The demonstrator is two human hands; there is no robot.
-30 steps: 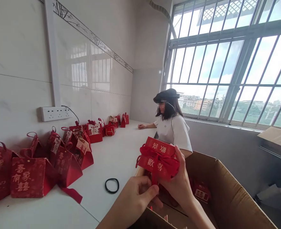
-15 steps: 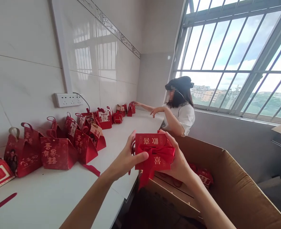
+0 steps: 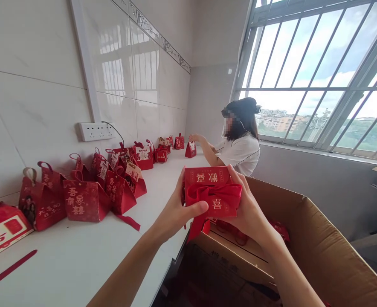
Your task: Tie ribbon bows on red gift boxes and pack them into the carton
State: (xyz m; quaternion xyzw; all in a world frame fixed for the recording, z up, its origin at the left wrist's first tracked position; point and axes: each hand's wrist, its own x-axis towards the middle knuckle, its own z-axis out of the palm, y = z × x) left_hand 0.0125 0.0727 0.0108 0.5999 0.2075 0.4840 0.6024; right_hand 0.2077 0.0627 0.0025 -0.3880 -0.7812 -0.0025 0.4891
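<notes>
Between my two hands I hold a red gift box [image 3: 207, 175] with gold characters, which appear upside down, and a red ribbon bow [image 3: 218, 192] across its front. My left hand [image 3: 178, 209] grips the box's left side, its thumb lying over the front near the bow. On the right side, my right hand [image 3: 247, 204] is closed round the edge, with its lower fingers hidden behind the box. A ribbon tail [image 3: 196, 228] hangs below. The box is held up above the near edge of a cardboard carton [image 3: 323, 238].
Several red gift boxes [image 3: 84, 200] stand along the wall on the white table [image 3: 89, 260]. Loose ribbon [image 3: 11, 270] lies at the near left. A co-worker [image 3: 239, 147] at the far end touches a small red box [image 3: 191, 149]. More red items [image 3: 279, 230] lie in the carton.
My view has shifted slightly, and both hands still hold the box. The co-worker's hands have come together at a small red box, now standing apart from the one beside the wall.
</notes>
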